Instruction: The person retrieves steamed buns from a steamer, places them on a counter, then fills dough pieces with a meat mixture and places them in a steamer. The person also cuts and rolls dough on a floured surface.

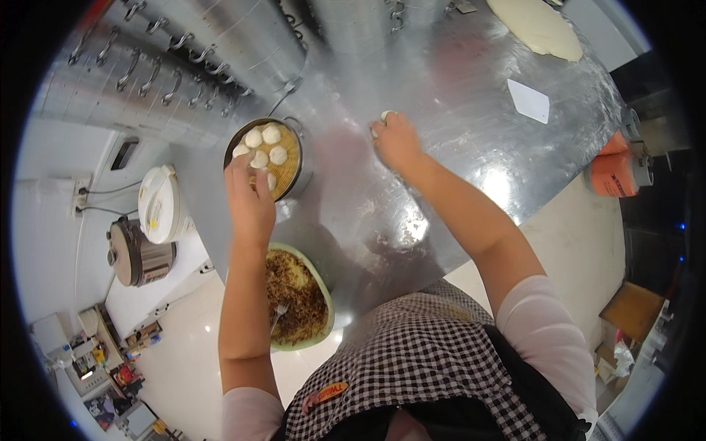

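Note:
My left hand (248, 201) reaches over the rim of a round steamer (302, 165) lined with a woven yellowish mat (288, 175). Several round white dough buns (278, 155) sit on that mat. Pale dough shows beside and between my left fingers and thumb, but whether they grip it is hidden. Farther right, my right hand (398, 142) is low over the metal table, its fingers curled around a small white piece of dough (388, 114). Below the steamer, partly behind my left forearm, a pale green tub (329, 308) holds a brown crumbly filling (298, 289) with a fork (281, 310) in it.
A large dough slab (538, 27) lies at the far right of the steel table (353, 220), near a white dough scraper (528, 101). Tall metal steamers with latches (248, 44) stand at the back left. Left are a white cooker (160, 204) and a pressure cooker (140, 251).

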Demonstrator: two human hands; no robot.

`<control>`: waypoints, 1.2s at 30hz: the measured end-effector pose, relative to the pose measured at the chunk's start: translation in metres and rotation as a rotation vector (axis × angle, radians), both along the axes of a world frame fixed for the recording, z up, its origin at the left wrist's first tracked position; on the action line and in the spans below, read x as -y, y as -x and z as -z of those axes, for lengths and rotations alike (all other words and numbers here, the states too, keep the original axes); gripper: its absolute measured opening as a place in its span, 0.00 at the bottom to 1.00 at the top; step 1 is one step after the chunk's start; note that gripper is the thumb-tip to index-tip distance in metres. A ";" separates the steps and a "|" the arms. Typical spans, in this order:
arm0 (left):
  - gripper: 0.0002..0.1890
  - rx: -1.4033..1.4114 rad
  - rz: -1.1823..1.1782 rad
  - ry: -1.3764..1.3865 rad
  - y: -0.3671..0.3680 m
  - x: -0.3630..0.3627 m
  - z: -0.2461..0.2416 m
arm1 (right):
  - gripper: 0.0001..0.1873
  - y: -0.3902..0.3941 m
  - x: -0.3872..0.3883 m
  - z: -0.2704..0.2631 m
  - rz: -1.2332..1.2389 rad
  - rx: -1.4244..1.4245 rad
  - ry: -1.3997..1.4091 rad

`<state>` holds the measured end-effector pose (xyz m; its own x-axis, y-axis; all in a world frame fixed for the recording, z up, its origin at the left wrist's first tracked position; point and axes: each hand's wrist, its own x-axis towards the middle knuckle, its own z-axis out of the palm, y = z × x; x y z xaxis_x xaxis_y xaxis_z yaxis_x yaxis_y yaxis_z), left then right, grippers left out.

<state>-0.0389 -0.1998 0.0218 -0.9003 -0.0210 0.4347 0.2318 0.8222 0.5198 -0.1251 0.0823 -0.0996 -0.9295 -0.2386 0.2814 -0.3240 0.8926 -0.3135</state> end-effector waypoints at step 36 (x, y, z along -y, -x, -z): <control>0.15 0.695 0.184 0.635 -0.272 0.109 -0.007 | 0.19 -0.228 0.059 -0.081 0.256 1.092 1.424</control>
<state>0.2329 -0.3086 0.0285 -0.9268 0.2022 -0.3165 0.1933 0.9793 0.0595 0.1028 0.0230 -0.0189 -0.7867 -0.2235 -0.5754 0.6163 -0.2302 -0.7531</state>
